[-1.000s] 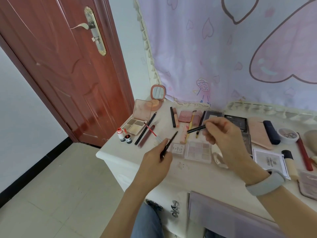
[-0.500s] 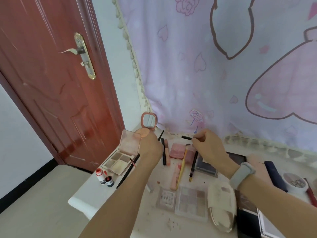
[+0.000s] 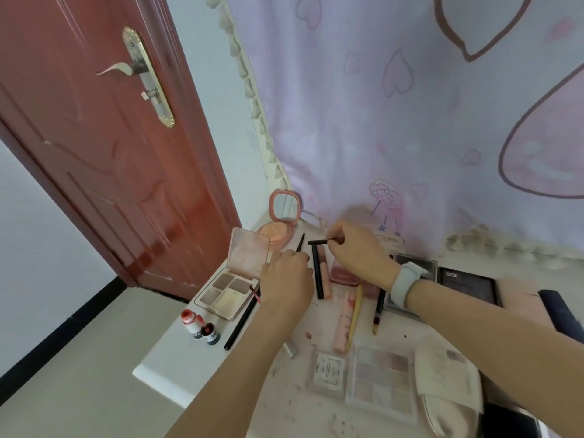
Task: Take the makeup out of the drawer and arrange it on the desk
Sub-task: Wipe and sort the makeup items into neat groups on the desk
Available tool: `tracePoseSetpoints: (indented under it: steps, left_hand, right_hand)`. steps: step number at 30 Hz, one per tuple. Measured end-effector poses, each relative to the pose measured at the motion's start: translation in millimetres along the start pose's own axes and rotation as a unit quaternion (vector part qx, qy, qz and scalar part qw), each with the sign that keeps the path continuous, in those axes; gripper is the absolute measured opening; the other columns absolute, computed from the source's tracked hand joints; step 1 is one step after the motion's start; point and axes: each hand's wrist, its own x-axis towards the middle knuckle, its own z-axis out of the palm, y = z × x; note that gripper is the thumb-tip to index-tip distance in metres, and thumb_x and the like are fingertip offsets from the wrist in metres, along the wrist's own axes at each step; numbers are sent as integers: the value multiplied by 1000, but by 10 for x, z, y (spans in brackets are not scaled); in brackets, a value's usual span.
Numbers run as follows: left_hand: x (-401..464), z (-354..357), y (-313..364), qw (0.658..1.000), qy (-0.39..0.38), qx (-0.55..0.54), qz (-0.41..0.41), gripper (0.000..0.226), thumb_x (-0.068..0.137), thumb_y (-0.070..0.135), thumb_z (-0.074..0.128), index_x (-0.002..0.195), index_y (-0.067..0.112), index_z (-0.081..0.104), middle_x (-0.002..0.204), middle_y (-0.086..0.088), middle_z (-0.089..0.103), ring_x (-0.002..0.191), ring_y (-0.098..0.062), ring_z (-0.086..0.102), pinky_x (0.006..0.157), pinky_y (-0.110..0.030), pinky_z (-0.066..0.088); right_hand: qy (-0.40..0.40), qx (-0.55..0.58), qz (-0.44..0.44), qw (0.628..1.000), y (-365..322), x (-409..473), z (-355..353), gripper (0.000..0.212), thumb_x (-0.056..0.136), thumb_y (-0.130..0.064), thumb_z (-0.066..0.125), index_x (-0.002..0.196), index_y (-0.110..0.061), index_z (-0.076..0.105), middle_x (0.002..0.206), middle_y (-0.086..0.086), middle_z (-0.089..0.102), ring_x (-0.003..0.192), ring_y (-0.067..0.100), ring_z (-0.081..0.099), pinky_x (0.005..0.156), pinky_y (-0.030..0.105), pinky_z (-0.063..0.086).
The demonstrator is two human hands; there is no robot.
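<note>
Nearest the camera, on the white desk top (image 3: pixel 177 371), a clear rectangular eyeshadow palette of pale pink and beige pans (image 3: pixel 380 379) is laid beside a small clear case with a printed label (image 3: pixel 328 369), and a cream fabric pouch (image 3: pixel 448 390) is seen just right of them. Farther in, two small black bottles with red caps (image 3: pixel 200 325) are stood near the desk's left edge, next to an open pink compact with four beige and brown pans (image 3: pixel 227 289). A pale pink tube (image 3: pixel 343 324) and a yellow-handled brush (image 3: pixel 354 320) are laid side by side in the middle.

The left hand (image 3: pixel 286 281) is held over the desk with its fingers curled around a thin black pencil (image 3: pixel 299 243), whose tip is seen projecting beyond the knuckles toward the wall. Just right of it, a long black stick (image 3: pixel 317 270) and a pink lip gloss tube (image 3: pixel 325 273) are laid touching each other.

The right hand (image 3: pixel 357 251), with a pale grey band (image 3: pixel 406 284) worn at the wrist, is held a little farther back. A short black pen-like stick (image 3: pixel 317 242) is pinched between its thumb and fingertips at one end, so that the rest is seen pointing left, level, above the top of the long black stick.

Behind the hands, a round coral blush compact with an upright mirror (image 3: pixel 281 216) is stood at the back, against a lilac curtain printed with hearts (image 3: pixel 410 121). A red-brown wooden door (image 3: pixel 104 147) is seen at the far left.
</note>
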Motion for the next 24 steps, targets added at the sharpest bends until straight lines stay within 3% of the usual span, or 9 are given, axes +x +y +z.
tracePoseSetpoints:
  steps: [4,8,11,13,15,17,20,24]
  left_hand:
    - [-121,8,-36,998,-4,8,62,31,96,33,39,120,22,57,119,2,59,113,-22,43,86,-35,27]
    - [-166,89,-46,994,4,4,111,35,97,40,34,118,28,60,116,9,62,107,-20,47,79,-33,24]
    - [-160,137,-74,993,3,0,118,36,96,43,33,117,30,60,117,13,62,105,-18,47,81,-32,26]
    - [-145,133,-71,993,2,-10,120,35,97,41,33,111,28,62,114,12,63,102,-18,48,78,-32,25]
    - [-132,107,-62,992,-8,-19,122,35,98,37,33,107,23,63,114,10,63,102,-20,49,76,-32,22]
    - [-125,82,-53,993,-21,-26,117,35,97,32,33,108,19,63,116,7,63,105,-22,49,75,-32,19]
    - [-115,72,-46,993,-38,-38,105,32,96,26,34,110,18,62,113,3,63,105,-22,49,77,-32,20]
    - [-42,78,-5,991,-54,-95,71,24,93,18,41,106,12,60,104,-5,62,100,-24,53,84,-36,35]
  right_hand:
    - [-52,-36,-33,997,-7,181,43,20,90,-7,46,100,-9,63,102,3,64,89,15,55,72,18,35]
    - [-110,-15,-20,994,34,380,51,20,91,-5,48,95,-9,67,103,5,66,94,17,59,81,20,40]
    - [-103,10,-1,995,75,455,132,24,92,-6,48,110,-9,64,111,6,63,101,18,57,86,20,38]
    - [-87,48,24,995,97,473,152,32,93,-8,45,123,-9,54,114,7,62,94,13,54,84,19,37]
    - [-73,77,44,993,144,458,125,33,94,-7,43,126,-8,52,114,7,61,93,9,52,84,16,35]
    - [-67,78,54,993,212,415,69,32,94,-4,41,123,-7,55,115,7,60,105,13,53,88,16,34]
    - [-80,25,32,996,276,296,-44,31,95,-5,41,119,-10,59,119,6,61,107,11,52,89,17,35]
    - [-113,-81,-40,989,267,130,-163,31,95,-10,41,113,-17,65,120,3,59,107,17,54,89,21,39]
